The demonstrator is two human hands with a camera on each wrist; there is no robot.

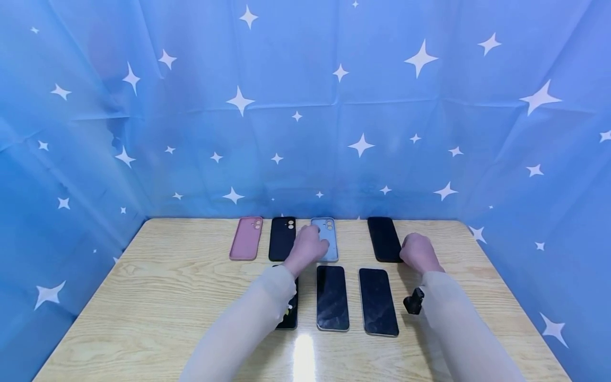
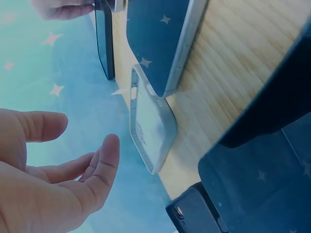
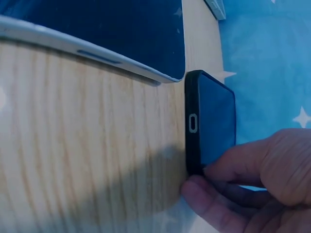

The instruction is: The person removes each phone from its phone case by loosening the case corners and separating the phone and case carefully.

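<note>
My right hand [image 1: 420, 252] is at the near right corner of a phone in a black case [image 1: 384, 240]. In the right wrist view, thumb and fingers pinch the corner of that cased phone [image 3: 216, 121], which lies flat. My left hand [image 1: 307, 248] hovers between a black phone case [image 1: 281, 239] and a light blue phone case [image 1: 329, 244], partly covering both. In the left wrist view, the left hand [image 2: 63, 179] has its thumb and fingers apart, holding nothing, beside the light blue case [image 2: 153, 128].
A pink phone case [image 1: 246, 239] lies at the back left. Two dark-screened phones, one in the middle [image 1: 332, 298] and one to its right [image 1: 378, 301], lie nearer. Another phone [image 1: 288, 313] is partly under the left forearm. A starry blue curtain [image 1: 305, 132] hangs behind the wooden table [image 1: 167, 297].
</note>
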